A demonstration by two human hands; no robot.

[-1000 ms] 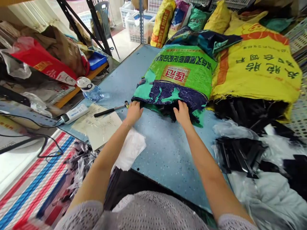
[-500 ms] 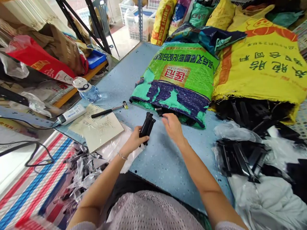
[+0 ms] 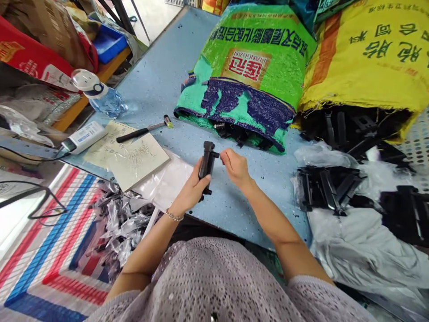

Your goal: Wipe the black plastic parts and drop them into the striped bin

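Note:
My left hand [image 3: 191, 190] is wrapped round a long black plastic part [image 3: 208, 163], held upright above the table's near side. A short black stub sticks out of its upper right side. Right beside that stub, my right hand [image 3: 236, 167] is closed with its fingertips pinched together. Whatever it pinches is too small to make out, and I cannot tell whether it touches the part. Beyond both hands, a green woven sack [image 3: 258, 53] lies with its mouth towards me, black pieces [image 3: 231, 132] showing inside.
A small hammer [image 3: 144, 130] rests across a pale board [image 3: 139, 161] at left, near a water bottle [image 3: 98, 94] and a white corded device [image 3: 87, 136]. At right are a yellow sack [image 3: 372, 67] and bagged black parts [image 3: 330, 188]. A striped bag [image 3: 50, 250] stands lower left.
My right hand has moved from the green sack's mouth down to the black part, its fingers now pinched. The left hand keeps hold of the part. The view has tilted downward.

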